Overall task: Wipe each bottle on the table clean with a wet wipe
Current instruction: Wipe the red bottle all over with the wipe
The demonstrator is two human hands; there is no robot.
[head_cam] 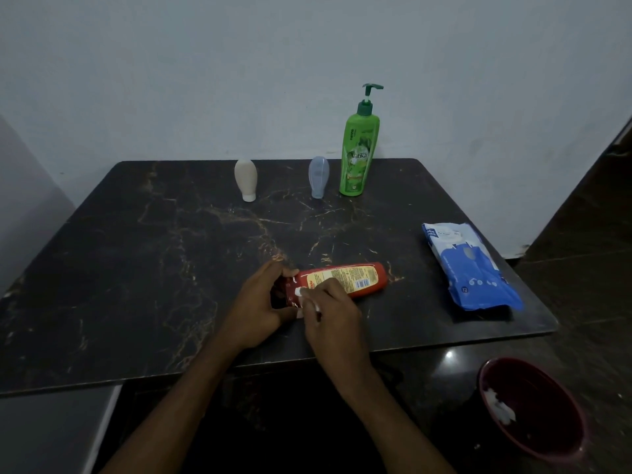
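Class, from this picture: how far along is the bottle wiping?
Done: unclear; a used wipe in the bin. In hand: left hand holds the red bottle, right hand presses a wet wipe on it. Left: possibly the beige bottle, blue bottle and green bottle.

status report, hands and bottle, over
Left hand grips red bottle at cap end. Right hand pinches wet wipe against it. Green bottle, wipes pack well apart.

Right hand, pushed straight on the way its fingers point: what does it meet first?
The red bottle, near its cap end: the right hand presses a wipe there. Just beyond are the left hand's fingers, gripping that end; depth is unclear.
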